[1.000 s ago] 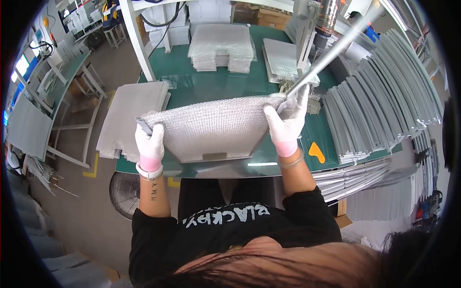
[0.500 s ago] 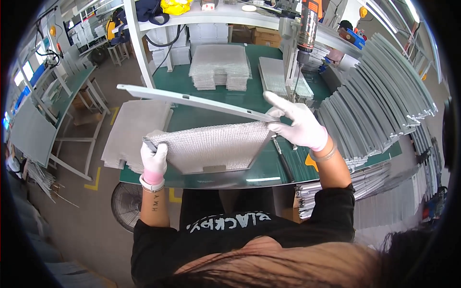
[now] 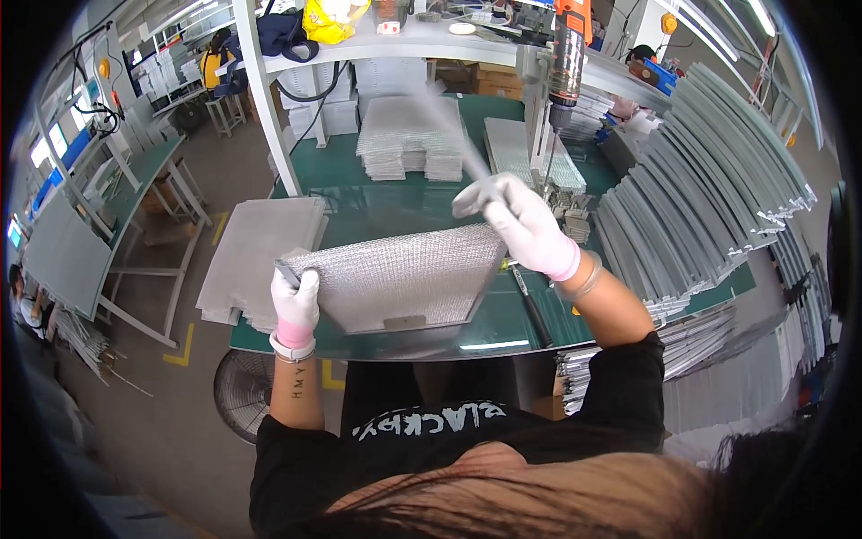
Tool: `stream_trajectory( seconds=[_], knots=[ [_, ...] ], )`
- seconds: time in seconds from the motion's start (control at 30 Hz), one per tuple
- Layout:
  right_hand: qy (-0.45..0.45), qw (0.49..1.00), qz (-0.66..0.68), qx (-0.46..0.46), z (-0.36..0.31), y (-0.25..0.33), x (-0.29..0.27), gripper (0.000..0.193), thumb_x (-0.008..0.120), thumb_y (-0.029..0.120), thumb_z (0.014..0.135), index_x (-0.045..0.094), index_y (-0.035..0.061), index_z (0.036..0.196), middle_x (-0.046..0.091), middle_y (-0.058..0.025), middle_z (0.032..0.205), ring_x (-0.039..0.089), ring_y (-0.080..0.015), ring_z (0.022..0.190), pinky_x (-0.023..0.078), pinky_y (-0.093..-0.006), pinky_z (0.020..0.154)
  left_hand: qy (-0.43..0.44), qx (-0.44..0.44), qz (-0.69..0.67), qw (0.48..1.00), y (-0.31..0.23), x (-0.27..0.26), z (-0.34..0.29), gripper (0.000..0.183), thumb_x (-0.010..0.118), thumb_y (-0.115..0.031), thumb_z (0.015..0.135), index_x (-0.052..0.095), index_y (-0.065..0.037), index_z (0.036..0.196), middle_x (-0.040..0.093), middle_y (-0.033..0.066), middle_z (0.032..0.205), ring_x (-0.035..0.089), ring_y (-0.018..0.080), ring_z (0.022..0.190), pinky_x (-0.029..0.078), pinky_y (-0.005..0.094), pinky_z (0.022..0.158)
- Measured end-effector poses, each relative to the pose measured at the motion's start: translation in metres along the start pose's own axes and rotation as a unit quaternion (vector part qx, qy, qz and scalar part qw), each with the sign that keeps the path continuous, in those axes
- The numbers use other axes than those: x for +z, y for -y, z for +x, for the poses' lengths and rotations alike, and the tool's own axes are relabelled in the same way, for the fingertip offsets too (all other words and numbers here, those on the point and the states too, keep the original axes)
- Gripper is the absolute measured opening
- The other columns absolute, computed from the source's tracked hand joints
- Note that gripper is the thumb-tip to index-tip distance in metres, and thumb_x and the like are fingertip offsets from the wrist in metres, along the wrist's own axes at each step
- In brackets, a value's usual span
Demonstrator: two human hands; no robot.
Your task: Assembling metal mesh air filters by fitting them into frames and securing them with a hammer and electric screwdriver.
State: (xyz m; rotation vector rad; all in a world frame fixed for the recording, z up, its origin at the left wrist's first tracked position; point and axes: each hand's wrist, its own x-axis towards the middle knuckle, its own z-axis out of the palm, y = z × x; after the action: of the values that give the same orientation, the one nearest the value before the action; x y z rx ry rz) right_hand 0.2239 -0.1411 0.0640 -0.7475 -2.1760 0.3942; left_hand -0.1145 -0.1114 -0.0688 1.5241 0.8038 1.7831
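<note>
White gloves (image 3: pixel 530 232) are worn, finished with pink cuffs (image 3: pixel 294 335)! A white band (image 3: pixel 293 349) is strapped on at left, a pale bangle (image 3: pixel 588 276) slipped on at right; dark letters (image 3: pixel 298 383) are inked on the left forearm (image 3: pixel 298 408), pale print (image 3: pixel 429 420) splashed across a black short-sleeved shirt (image 3: pixel 332 467).

Left grip (image 3: pixel 295 308) holding panel (image 3: pixel 404 278), right grip (image 3: pixel 530 229) holding strip (image 3: pixel 469 153)

Has a grey floor (image 3: pixel 171 431) with yellow lines (image 3: pixel 189 341) on it. Has a big green table (image 3: pixel 377 213) in the middle, shiny at the front. Has a white shelf (image 3: pixel 404 48) at the back, with a white post (image 3: pixel 271 117) on the left. Has another table (image 3: pixel 144 184) far left, with white legs, and a small stool (image 3: pixel 224 103) behind. Has a round fan (image 3: pixel 241 395) down low, and a long white light (image 3: pixel 761 16) at the top right.
</note>
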Motion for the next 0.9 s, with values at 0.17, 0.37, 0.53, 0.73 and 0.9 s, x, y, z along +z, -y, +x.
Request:
stream_trajectory(
  seconds=[0.17,0.37,0.53,0.73,0.9],
  knots=[
    [-0.168,0.940,0.294,0.043,-0.015,-0.021,0.014,0.028,0.045,0.018,0.102,0.047,0.0002,0.124,0.062,-0.0151,0.112,0.061,-0.0214,0.103,0.046,-0.0386,0.099,-0.001,-0.005,0.015,1.000,0.006,-0.001,0.003,0.026,0.063,-0.012,0.089,0.057,0.001,0.110,0.060,0.0024,0.099,0.055,0.0111,0.090,0.045,0.0274,0.084],
    [-0.264,0.910,0.291,0.130,-0.058,-0.031,0.028,0.051,0.062,-0.005,0.087,0.044,0.0006,0.134,0.062,-0.0071,0.108,0.059,-0.0135,0.098,0.046,-0.0288,0.091,-0.002,-0.013,0.001,1.000,0.003,0.001,0.003,0.027,0.062,-0.011,0.088,0.057,0.002,0.111,0.059,0.0019,0.100,0.054,0.0110,0.091,0.044,0.0269,0.085],
    [-0.309,0.900,0.297,0.074,-0.051,-0.027,0.033,0.055,0.061,-0.013,0.083,0.044,0.0003,0.134,0.059,-0.0038,0.102,0.056,-0.0100,0.096,0.046,-0.0261,0.088,-0.005,-0.041,-0.029,0.999,0.016,-0.007,0.002,0.026,0.061,-0.010,0.088,0.057,0.002,0.111,0.059,0.0021,0.101,0.054,0.0113,0.092,0.044,0.0274,0.086],
    [-0.265,0.917,0.296,0.038,-0.051,-0.025,0.029,0.055,0.056,-0.013,0.084,0.044,0.0011,0.136,0.056,-0.0036,0.100,0.054,-0.0098,0.094,0.045,-0.0259,0.087,-0.003,-0.025,-0.016,1.000,0.008,-0.003,0.001,0.027,0.062,-0.013,0.088,0.057,0.002,0.111,0.059,0.0026,0.101,0.054,0.0119,0.093,0.044,0.0284,0.087],
    [-0.249,0.925,0.279,0.062,-0.052,-0.021,0.030,0.052,0.054,-0.011,0.086,0.048,0.0034,0.136,0.057,-0.0053,0.098,0.054,-0.0116,0.086,0.047,-0.0265,0.079,-0.004,-0.005,-0.012,1.000,0.014,-0.005,0.001,0.028,0.061,-0.014,0.088,0.057,0.002,0.111,0.059,0.0031,0.101,0.054,0.0127,0.093,0.044,0.0288,0.087]
  ],
)
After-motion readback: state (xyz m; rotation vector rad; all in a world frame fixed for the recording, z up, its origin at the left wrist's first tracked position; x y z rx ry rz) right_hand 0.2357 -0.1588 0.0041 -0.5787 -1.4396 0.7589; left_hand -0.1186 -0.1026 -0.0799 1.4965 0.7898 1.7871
